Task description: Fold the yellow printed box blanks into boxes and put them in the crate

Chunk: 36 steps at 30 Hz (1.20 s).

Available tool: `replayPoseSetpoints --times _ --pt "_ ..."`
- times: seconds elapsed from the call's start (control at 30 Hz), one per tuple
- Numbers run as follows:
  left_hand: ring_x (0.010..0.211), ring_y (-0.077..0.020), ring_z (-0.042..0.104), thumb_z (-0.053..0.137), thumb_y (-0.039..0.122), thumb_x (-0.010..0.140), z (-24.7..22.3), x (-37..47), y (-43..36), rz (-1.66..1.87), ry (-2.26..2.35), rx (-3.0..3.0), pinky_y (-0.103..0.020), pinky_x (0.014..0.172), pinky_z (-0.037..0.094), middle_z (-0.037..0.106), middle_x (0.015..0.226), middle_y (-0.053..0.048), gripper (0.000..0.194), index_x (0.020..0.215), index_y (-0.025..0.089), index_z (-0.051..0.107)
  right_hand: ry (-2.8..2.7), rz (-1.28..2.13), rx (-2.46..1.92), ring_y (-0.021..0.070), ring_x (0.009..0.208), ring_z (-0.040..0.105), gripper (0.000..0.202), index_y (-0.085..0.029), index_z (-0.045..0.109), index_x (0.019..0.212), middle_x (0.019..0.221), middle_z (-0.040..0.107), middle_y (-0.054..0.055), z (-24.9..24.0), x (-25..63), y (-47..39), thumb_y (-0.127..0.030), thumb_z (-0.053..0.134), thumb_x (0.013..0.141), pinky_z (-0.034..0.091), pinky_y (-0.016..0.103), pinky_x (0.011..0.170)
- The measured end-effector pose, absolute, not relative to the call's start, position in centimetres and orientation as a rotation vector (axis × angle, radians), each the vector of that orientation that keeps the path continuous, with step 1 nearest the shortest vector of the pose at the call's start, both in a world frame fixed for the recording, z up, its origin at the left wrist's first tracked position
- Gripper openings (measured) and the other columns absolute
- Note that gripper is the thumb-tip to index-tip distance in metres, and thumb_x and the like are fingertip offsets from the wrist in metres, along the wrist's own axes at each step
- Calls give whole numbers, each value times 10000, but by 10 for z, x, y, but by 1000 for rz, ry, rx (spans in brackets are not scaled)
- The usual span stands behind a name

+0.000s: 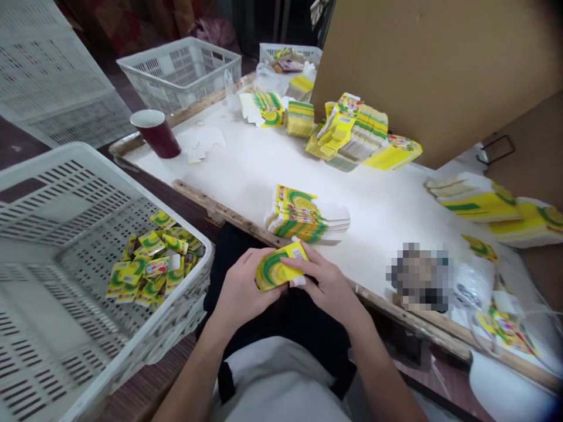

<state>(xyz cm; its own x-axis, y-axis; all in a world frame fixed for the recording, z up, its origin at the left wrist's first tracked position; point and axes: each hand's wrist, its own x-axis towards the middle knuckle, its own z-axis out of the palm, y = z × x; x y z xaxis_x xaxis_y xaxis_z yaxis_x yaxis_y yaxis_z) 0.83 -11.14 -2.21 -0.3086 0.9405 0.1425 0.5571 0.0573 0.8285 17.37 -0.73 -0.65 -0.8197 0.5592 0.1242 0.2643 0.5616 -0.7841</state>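
Between both hands, over my lap at the table's front edge, is a small yellow and green cardboard box (277,266) with a barcode on its upper face. My left hand (246,284) wraps round its left end. At the other end, the fingers of my right hand (325,281) grip it beside its white end flaps. Just beyond my hands, a stack of flattened yellow and green boxes (299,214) lies on the white table (246,176). The fingertips under the box are partly hidden.
A white plastic crate (109,334) at my left holds several small yellow boxes (149,264). A maroon cup (157,135) stands at the table's left edge. Farther back are bundles of flat boxes (352,132), a large brown cardboard sheet (431,70) and another crate (180,70).
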Motion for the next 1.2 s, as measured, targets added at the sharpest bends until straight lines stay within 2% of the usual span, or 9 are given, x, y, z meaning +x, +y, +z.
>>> replayPoseSetpoints --times 0.3,0.47,0.57,0.7,0.87,0.97,1.03,1.1,1.2 --pt "910 -199 602 689 280 670 -18 14 -109 1136 1841 1511 -323 810 479 620 1009 -41 481 1123 238 534 -2294 1259 -714 250 1154 550 248 -249 706 1007 1241 574 91 -5 174 -6 -193 660 770 443 397 963" --pt "921 -213 594 681 259 666 -19 13 -111 1146 1874 1498 -337 810 480 612 1005 -50 476 1117 232 531 -2261 1322 -750 294 1333 357 510 -262 550 1261 1378 479 107 -15 169 -16 -298 679 769 332 474 1060" --pt "911 -211 603 695 306 673 -18 13 -112 1161 1852 1466 -333 802 487 613 1022 -53 489 1128 235 530 -2089 1497 -681 263 1267 445 546 -266 435 1338 1354 495 104 -16 171 -13 -327 611 825 388 434 1031" --pt "926 -215 604 697 293 672 -16 15 -111 1177 1847 1494 -336 818 483 619 1030 -52 491 1131 238 532 -2002 1445 -711 249 1221 477 409 -246 512 1242 1296 493 106 -18 165 -19 -314 580 844 415 405 1013" --pt "946 -259 594 697 325 676 -17 -16 -127 1201 2175 1465 -406 851 462 624 1034 -67 478 1120 226 547 -2060 1447 -695 242 1189 515 709 -260 327 1391 1382 413 115 -15 163 -19 -278 676 775 422 419 1017" --pt "1052 -382 537 742 370 616 -15 -55 -147 1258 2833 1141 -558 926 375 610 1089 -116 620 1169 179 538 -2006 1236 -790 222 1121 567 603 -246 398 1348 1319 495 106 -6 173 5 -255 644 798 434 411 1007" --pt "1206 -473 393 774 378 572 -14 -75 -156 1197 3125 868 -628 1001 253 485 1304 -175 866 1316 133 404 -1965 981 -877 210 1067 589 433 -223 506 1254 1201 581 93 2 178 27 -227 590 830 452 397 981" --pt "1266 -501 302 770 420 576 -16 -83 -158 1183 3154 776 -644 1031 187 372 1401 -208 982 1376 98 301 -1979 740 -931 207 987 610 334 -210 575 1164 1115 615 85 7 176 49 -213 567 830 486 390 923" --pt "1239 -461 373 739 458 608 -26 -72 -146 1276 2932 982 -619 1026 240 446 1335 -201 895 1334 94 363 -2230 532 -985 244 981 597 388 -187 582 1151 1093 626 98 3 160 74 -156 585 764 483 417 897"
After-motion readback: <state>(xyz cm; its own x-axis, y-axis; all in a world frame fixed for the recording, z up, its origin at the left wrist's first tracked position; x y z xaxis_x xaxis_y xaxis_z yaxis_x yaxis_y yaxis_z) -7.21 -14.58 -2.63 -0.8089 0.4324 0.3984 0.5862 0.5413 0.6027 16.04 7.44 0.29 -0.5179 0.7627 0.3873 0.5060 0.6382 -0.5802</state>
